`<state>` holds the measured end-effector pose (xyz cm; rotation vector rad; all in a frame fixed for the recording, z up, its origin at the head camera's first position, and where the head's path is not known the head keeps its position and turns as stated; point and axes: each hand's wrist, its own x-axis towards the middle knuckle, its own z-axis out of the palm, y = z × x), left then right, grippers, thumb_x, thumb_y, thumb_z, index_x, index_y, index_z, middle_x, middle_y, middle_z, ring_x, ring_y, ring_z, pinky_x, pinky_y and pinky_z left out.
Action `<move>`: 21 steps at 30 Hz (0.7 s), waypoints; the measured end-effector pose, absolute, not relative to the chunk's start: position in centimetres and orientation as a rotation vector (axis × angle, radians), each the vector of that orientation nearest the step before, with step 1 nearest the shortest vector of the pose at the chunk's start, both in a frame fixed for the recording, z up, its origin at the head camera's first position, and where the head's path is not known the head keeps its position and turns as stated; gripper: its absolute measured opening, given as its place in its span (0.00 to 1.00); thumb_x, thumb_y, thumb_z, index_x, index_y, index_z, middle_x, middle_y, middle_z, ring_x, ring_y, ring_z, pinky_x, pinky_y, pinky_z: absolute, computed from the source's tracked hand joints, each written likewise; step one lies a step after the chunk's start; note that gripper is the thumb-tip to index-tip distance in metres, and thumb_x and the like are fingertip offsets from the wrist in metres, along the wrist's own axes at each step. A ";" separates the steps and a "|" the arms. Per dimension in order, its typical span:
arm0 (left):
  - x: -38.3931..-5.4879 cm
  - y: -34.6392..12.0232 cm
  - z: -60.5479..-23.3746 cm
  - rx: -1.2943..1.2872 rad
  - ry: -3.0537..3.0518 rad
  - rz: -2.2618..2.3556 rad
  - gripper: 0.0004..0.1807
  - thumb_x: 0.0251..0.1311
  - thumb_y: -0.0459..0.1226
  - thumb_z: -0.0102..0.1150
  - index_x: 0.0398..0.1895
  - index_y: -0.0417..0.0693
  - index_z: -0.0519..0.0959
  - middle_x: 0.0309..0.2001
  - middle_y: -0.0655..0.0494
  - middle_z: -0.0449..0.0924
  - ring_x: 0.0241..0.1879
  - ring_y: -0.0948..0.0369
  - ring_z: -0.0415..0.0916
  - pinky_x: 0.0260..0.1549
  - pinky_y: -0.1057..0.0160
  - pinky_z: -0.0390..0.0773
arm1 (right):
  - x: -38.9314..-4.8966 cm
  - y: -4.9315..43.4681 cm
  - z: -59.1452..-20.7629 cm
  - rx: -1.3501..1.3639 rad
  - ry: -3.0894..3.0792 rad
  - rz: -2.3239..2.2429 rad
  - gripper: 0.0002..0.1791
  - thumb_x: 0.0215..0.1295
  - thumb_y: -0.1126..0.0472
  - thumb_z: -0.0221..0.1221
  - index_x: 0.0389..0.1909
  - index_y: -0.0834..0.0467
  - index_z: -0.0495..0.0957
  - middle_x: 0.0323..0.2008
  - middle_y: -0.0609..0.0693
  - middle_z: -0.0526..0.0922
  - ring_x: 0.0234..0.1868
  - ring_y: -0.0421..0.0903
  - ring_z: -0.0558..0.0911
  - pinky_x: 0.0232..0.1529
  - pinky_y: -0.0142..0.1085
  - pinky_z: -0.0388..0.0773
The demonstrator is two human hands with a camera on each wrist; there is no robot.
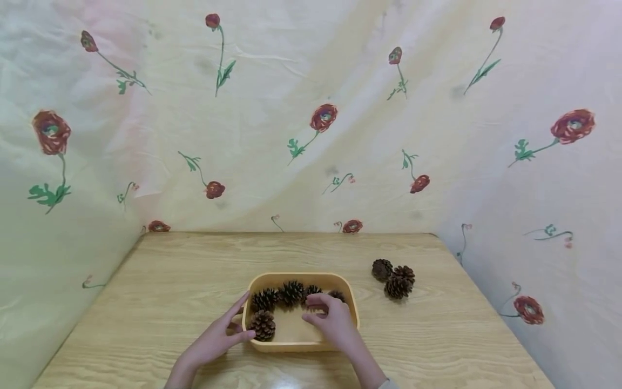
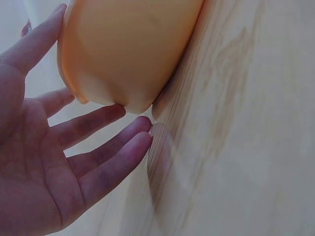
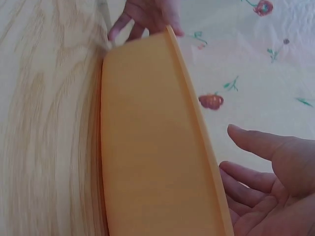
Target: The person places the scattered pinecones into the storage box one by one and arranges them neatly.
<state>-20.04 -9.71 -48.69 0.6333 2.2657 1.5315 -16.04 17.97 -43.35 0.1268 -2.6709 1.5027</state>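
An orange tray (image 1: 297,276) sits on the wooden table (image 1: 170,292) with several pine cones (image 1: 290,293) inside it. My left hand (image 1: 228,328) lies open against the tray's left near corner, thumb by the rim next to one cone (image 1: 263,324). From the left wrist, the straight fingers (image 2: 106,147) touch the tray's (image 2: 128,49) outer wall. My right hand (image 1: 330,319) hovers over the tray's right half with fingers loosely bent, holding nothing. In the right wrist view its palm (image 3: 268,184) is open above the tray's side (image 3: 147,147), and the left hand (image 3: 147,14) shows at the tray's far end.
Three more pine cones (image 1: 394,279) lie grouped on the table to the right of the tray. A flower-printed cloth (image 1: 311,119) walls in the table at the back and both sides. Bare wood lies left of the tray and behind it.
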 end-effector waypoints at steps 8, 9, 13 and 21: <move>-20.1 -9.6 -48.6 0.631 2.269 1.529 0.49 0.60 0.45 0.64 0.78 0.58 0.44 0.75 0.34 0.46 0.41 0.64 0.77 0.36 0.67 0.76 | -15.9 20.7 -43.3 -0.115 -2.567 1.513 0.19 0.53 0.66 0.69 0.47 0.65 0.80 0.43 0.57 0.85 0.46 0.52 0.83 0.46 0.32 0.81; -20.1 -9.6 -48.6 0.633 2.269 1.530 0.49 0.60 0.45 0.64 0.78 0.58 0.44 0.75 0.34 0.46 0.41 0.64 0.77 0.35 0.67 0.76 | -15.8 21.1 -43.3 -0.143 -2.557 1.506 0.19 0.53 0.66 0.68 0.47 0.65 0.80 0.44 0.58 0.85 0.46 0.52 0.83 0.46 0.33 0.81; -20.0 -9.6 -48.7 0.632 2.263 1.535 0.49 0.60 0.44 0.64 0.78 0.58 0.44 0.76 0.35 0.46 0.40 0.65 0.76 0.33 0.67 0.76 | -15.9 22.9 -43.4 -0.238 -2.527 1.448 0.17 0.56 0.66 0.67 0.47 0.65 0.80 0.45 0.59 0.85 0.48 0.53 0.83 0.49 0.38 0.81; -20.2 -9.5 -48.8 0.621 2.262 1.539 0.49 0.60 0.45 0.64 0.78 0.59 0.44 0.75 0.33 0.46 0.40 0.65 0.76 0.32 0.67 0.76 | -16.3 26.9 -42.6 -0.381 -2.443 1.340 0.17 0.62 0.65 0.63 0.51 0.65 0.78 0.49 0.62 0.84 0.45 0.41 0.84 0.45 0.27 0.80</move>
